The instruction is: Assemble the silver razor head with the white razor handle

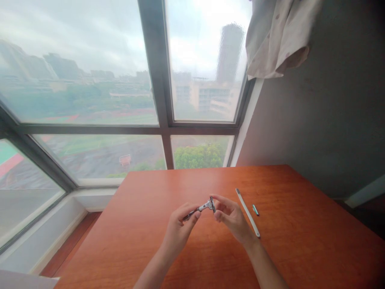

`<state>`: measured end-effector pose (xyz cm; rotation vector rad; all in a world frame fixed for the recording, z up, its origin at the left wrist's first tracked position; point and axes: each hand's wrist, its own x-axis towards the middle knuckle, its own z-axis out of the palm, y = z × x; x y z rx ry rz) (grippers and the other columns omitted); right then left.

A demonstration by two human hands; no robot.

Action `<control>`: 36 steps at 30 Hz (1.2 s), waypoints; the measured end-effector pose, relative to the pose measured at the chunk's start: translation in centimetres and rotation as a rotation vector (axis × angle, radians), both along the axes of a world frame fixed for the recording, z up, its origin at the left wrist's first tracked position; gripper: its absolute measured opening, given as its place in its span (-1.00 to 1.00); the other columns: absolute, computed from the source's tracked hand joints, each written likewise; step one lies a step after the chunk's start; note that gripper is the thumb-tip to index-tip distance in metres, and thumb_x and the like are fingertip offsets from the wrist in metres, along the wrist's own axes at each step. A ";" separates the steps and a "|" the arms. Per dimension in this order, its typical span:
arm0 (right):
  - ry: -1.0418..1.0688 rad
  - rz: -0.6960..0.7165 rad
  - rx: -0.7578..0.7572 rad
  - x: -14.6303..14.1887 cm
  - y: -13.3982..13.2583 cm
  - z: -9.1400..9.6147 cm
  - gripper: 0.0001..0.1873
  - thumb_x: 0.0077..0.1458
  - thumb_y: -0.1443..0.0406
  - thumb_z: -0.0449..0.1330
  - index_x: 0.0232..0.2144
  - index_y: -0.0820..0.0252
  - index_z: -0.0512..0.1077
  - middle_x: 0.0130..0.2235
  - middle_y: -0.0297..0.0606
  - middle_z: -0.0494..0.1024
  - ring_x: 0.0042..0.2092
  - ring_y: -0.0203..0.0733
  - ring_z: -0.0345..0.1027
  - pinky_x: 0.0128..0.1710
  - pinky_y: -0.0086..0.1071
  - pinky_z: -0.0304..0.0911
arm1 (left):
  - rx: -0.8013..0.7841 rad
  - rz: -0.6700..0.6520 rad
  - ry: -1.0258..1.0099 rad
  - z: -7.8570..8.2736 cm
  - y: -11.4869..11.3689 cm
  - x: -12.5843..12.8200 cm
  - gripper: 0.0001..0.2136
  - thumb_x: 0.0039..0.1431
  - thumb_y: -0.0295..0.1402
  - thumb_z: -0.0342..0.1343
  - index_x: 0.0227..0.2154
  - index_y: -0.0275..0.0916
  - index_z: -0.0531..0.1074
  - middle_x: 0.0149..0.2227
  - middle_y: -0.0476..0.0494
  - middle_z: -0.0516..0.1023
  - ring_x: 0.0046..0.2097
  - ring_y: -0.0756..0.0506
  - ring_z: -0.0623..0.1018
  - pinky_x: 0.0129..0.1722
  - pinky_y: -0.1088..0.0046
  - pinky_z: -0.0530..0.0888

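Observation:
A safety razor (pixel 205 206) with a silver neck and a dark head is held above the table, its handle pointing down to the left. My left hand (pixel 179 224) is closed round the handle, thumb and fingers pinching it. At the other end, my right hand (pixel 233 218) grips the razor's head between thumb and index finger. To the right of that hand lies a long, slim white stick (pixel 248 213) with a grey tip and a small hole near its lower end. Beside the stick is a small green, white and black piece (pixel 255 210), its kind too small to tell.
The reddish-brown wooden table (pixel 168 188) reaches to large windows with a dark frame (pixel 164 129). A dark grey wall (pixel 303 120) stands on the right. A light-coloured buttoned garment (pixel 276 40) hangs at the upper right, above the table's far end.

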<state>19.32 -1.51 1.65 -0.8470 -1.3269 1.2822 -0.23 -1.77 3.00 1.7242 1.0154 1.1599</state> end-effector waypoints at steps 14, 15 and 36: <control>-0.026 0.014 0.008 0.0 -0.2 0.4 -0.43 -0.03 0.01 0.30 -0.02 0.15 0.47 -0.51 -0.37 0.37 -0.49 -0.34 0.20 -0.50 -0.47 0.22 | 0.016 -0.039 0.031 -0.1 0.1 -0.2 -0.74 0.21 -0.21 0.07 -0.22 -0.23 0.57 -0.45 -0.11 0.44 -0.39 -0.07 0.38 -0.39 0.49 0.31; -0.026 0.013 0.010 0.0 -0.2 0.4 -0.44 -0.03 0.01 0.30 -0.02 0.16 0.47 -0.52 -0.37 0.37 -0.50 -0.34 0.20 -0.50 -0.47 0.22 | 0.015 -0.041 0.036 -0.1 0.2 -0.2 -0.75 0.21 -0.22 0.07 -0.21 -0.23 0.57 -0.46 -0.10 0.43 -0.39 -0.07 0.37 -0.39 0.49 0.31; -0.022 0.008 0.005 -0.1 -0.3 0.5 -0.45 -0.05 0.04 0.33 -0.03 0.16 0.48 -0.53 -0.39 0.37 -0.52 -0.35 0.21 -0.51 -0.47 0.22 | 0.010 -0.053 0.046 0.2 0.0 -0.2 -0.74 0.22 -0.24 0.07 -0.18 -0.23 0.58 -0.47 -0.09 0.40 -0.40 -0.06 0.35 -0.42 0.51 0.26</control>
